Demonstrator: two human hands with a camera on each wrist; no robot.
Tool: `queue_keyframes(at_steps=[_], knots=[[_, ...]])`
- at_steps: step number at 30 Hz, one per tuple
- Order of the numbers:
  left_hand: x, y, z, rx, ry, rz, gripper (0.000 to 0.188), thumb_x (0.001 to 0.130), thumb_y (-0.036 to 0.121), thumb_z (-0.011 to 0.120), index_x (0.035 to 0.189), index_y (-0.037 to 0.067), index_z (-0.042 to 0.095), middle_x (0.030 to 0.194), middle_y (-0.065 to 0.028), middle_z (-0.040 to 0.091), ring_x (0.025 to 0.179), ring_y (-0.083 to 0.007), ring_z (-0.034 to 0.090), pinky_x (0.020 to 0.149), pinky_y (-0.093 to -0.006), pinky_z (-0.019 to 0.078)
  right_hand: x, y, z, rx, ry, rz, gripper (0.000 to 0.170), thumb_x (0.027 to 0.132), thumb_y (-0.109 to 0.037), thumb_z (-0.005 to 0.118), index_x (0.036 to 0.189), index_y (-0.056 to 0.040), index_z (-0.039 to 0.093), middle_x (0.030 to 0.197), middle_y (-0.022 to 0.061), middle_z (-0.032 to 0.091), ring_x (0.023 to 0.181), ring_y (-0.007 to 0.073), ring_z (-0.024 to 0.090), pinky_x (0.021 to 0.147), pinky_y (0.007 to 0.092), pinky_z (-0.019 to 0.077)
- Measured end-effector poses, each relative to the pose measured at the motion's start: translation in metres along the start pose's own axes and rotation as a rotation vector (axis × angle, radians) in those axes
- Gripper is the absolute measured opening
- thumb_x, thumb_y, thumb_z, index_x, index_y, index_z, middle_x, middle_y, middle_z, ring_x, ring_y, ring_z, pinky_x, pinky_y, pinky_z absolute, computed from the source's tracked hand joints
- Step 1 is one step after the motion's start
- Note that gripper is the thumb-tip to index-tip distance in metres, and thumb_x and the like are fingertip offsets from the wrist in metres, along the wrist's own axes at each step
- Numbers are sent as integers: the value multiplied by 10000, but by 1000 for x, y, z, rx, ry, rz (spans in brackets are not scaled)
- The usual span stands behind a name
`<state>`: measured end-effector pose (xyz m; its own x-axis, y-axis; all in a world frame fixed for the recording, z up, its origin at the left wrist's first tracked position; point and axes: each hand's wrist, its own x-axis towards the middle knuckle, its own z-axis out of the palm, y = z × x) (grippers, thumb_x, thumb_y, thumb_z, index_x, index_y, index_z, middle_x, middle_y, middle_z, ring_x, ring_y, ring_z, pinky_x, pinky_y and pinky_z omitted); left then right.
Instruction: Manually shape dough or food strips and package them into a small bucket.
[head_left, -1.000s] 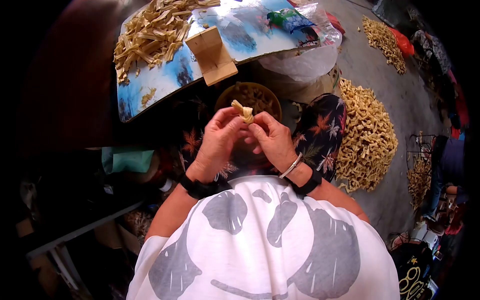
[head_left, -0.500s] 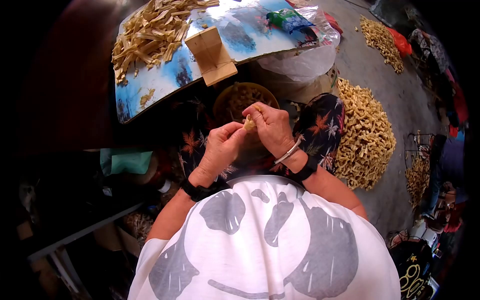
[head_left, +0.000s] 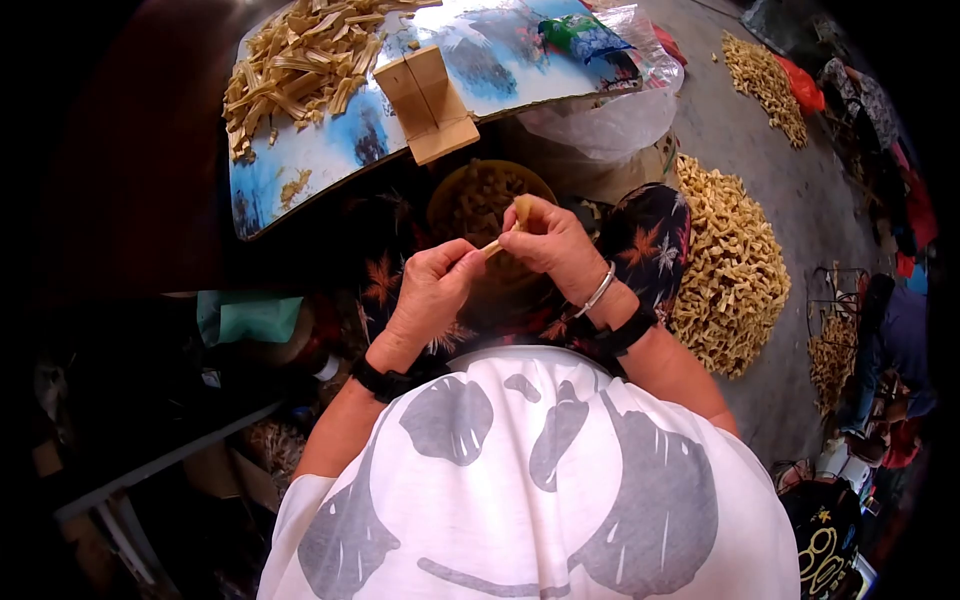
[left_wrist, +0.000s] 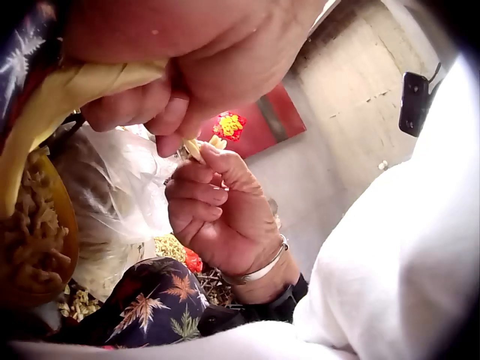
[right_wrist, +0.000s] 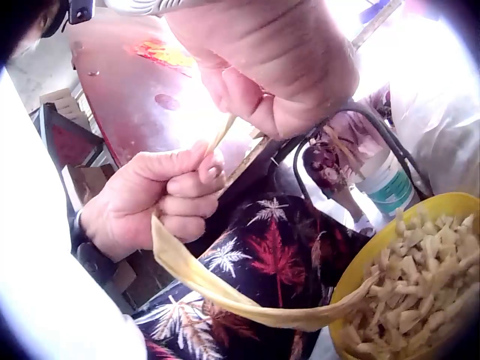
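Note:
Between the two hands a pale yellow, straw-like strip (head_left: pixel 493 248) is stretched. My left hand (head_left: pixel 430 292) pinches one part of it between thumb and curled fingers; a long flat tail of the strip (right_wrist: pixel 217 292) hangs from this hand in the right wrist view, in front of a yellow bowl (right_wrist: pixel 346 281). Up and to the right, my right hand (head_left: pixel 562 255) pinches the other part, with a bit of strip showing above its fingers. In the left wrist view the right hand (left_wrist: pixel 229 217) sits just below the left hand (left_wrist: pixel 195 52). Fingers partly hide the strip.
The bowl holds many short pieces. Beyond it, a blue-and-white board (head_left: pixel 480 65) carries loose strips (head_left: pixel 300 65) and a wooden block stand (head_left: pixel 428 105). A plastic bag (head_left: pixel 605 130) hangs beside it. Knotted pieces form a large pile (head_left: pixel 730 270) on the floor at right.
A compact knotted piece was held between close fingertips one second ago; now a thin length shows between the hands. My right hand has turned and shifted right, away from the left.

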<state>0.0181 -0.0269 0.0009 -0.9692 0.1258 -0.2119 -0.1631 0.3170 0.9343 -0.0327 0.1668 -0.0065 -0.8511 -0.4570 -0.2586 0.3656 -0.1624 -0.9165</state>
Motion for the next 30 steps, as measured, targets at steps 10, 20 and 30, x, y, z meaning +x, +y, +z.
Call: queue_keyframes(at_steps=[10,20,30], knots=[[19,24,0,-79,108,213,92,869,58,639,941,7,613,666,-45,573,650,-97,549,625,-240,477,-2,2,21,-567,-47,-240,216,862,-183,656,997,-15,643,798,116,671,711,206,643,677,323,509],[22,12,6,-320,172,143,111,890,53,644,981,32,584,792,-24,619,720,-81,574,658,-231,484,-1,9,23,-425,-18,-119,206,927,-214,611,970,-15,642,768,89,668,691,177,637,644,312,498],[11,23,-22,41,246,244,92,930,100,653,923,9,641,731,38,557,652,-28,481,577,-181,397,31,-54,18,-596,-17,-274,151,975,-188,584,983,-38,605,675,-30,568,564,38,511,522,206,420]])
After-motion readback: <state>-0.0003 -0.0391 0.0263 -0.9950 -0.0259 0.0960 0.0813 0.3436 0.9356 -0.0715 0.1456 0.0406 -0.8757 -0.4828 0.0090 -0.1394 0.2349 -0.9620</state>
